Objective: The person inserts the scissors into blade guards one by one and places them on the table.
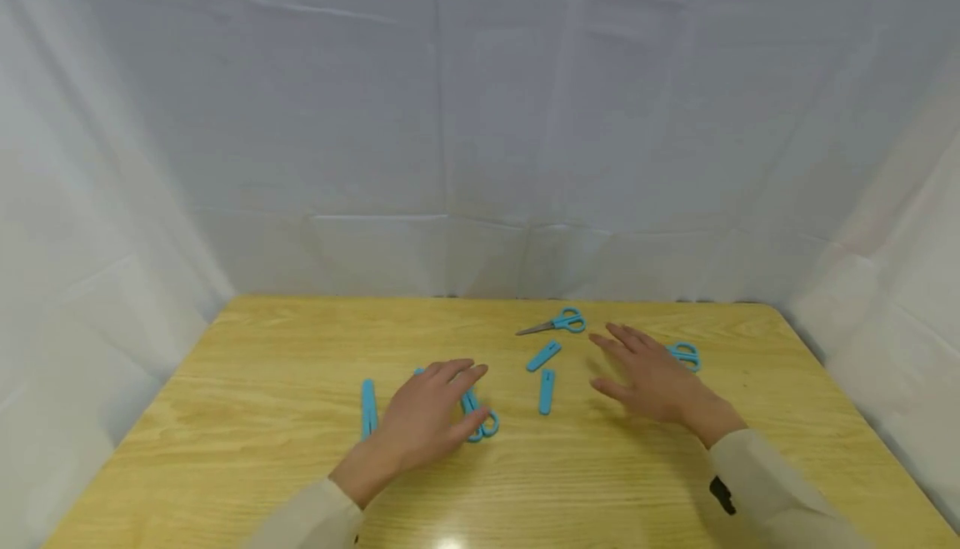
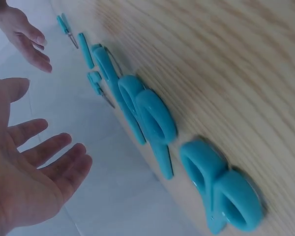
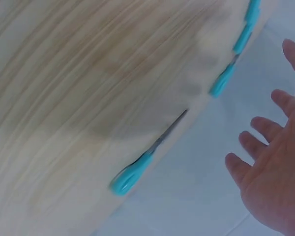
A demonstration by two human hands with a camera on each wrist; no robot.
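My left hand hovers over the left part of the table with its fingers spread, holding nothing. Under it lie blue-handled scissors, partly hidden by the hand. A second pair of scissors shows its handle loops in the left wrist view. My right hand, also empty with fingers extended, is above the table's right side. It partly covers other scissors, whose bare blade shows in the right wrist view. Beyond its fingertips lie scissors with an uncovered blade pointing left.
Two loose blue blade covers lie between the hands. A longer blue cover is left of my left hand. The wooden table ends at a pale sheet hanging behind, with more sheeting at both sides.
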